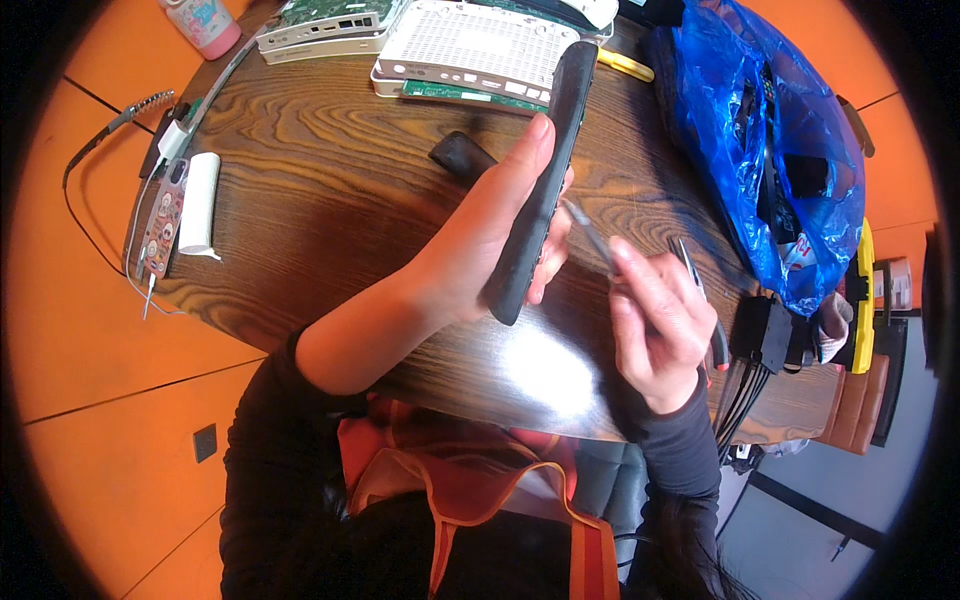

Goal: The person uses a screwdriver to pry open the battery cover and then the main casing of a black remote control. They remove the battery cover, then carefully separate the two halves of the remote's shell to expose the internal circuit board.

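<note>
Two risks I see: my left hand [480, 235] clamps the long black remote [543, 170] upright above table centre, pointing to twelve o'clock, while my right hand [655, 325] pinches a thin metal tool [588, 230] at its edge, which could slip and gouge my palm.

One remote [545, 180]; two routers [470, 45], maybe more.
</note>
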Demonstrator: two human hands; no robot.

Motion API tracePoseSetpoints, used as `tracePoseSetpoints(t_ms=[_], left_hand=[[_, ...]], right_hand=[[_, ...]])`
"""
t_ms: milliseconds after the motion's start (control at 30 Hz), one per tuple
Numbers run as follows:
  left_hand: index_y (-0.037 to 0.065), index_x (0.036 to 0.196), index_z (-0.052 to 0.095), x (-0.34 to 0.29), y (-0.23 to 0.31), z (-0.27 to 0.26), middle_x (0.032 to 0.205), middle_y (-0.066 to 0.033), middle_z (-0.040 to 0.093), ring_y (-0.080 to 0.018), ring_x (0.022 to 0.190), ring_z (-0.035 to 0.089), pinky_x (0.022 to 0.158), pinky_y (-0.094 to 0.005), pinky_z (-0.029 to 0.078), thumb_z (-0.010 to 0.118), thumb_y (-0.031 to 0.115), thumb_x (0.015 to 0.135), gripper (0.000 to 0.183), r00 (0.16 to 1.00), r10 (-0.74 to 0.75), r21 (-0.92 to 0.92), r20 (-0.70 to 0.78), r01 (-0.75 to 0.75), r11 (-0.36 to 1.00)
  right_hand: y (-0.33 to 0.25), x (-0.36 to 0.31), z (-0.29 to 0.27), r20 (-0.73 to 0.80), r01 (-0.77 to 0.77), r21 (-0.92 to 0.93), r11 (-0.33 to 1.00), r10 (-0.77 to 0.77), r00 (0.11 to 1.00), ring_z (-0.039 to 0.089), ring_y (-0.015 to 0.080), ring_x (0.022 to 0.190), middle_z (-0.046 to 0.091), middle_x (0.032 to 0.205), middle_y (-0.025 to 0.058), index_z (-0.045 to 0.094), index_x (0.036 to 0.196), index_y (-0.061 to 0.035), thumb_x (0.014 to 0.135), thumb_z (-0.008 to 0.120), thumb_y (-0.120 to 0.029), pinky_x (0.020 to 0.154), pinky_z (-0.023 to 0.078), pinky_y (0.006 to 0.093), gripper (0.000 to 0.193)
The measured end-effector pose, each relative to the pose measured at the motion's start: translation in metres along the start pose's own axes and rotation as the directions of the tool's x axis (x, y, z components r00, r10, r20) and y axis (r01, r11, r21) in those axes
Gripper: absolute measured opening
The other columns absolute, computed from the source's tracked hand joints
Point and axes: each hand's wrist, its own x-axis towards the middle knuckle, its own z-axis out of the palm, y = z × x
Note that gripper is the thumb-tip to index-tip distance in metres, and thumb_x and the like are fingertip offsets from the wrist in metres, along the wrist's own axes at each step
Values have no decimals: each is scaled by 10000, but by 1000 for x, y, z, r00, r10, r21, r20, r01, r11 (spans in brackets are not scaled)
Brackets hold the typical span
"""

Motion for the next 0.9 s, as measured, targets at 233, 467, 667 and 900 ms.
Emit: tracePoseSetpoints(t_ms=[233,467,667,900], left_hand=[[97,836,435,5,4,-4,498,6,403,-100,329,367,320,-201,306,410,558,917,469,995,69,30,-76,-67,997],[125,814,462,2,2,-4,485,32,421,-63,356,383,330,-188,316,514,568,867,450,998,6,55,-63,-2,998],[106,812,428,3,5,-3,458,3,378,-86,318,333,303,-195,289,374,514,950,434,992,-10,36,-128,15,999],[108,808,438,6,2,-8,448,6,382,-79,321,349,312,-186,295,395,496,951,415,994,39,79,-104,-31,996]], right_hand=[[-6,1,-6,298,56,-22,998,-47,953,532,175,530,541,684,76,679,1088,-76,692,616,78,488,432,274,429],[-3,1,-8,277,75,-99,992,-45,960,547,170,544,541,688,68,678,1095,-99,676,614,69,474,432,265,455],[1,-1,-6,277,106,-112,988,-72,958,540,167,527,531,674,52,674,1099,-106,662,632,48,463,430,275,465],[-1,-2,-4,329,104,-29,994,-89,940,527,166,520,528,686,53,661,1127,-102,687,623,60,461,427,277,471]])
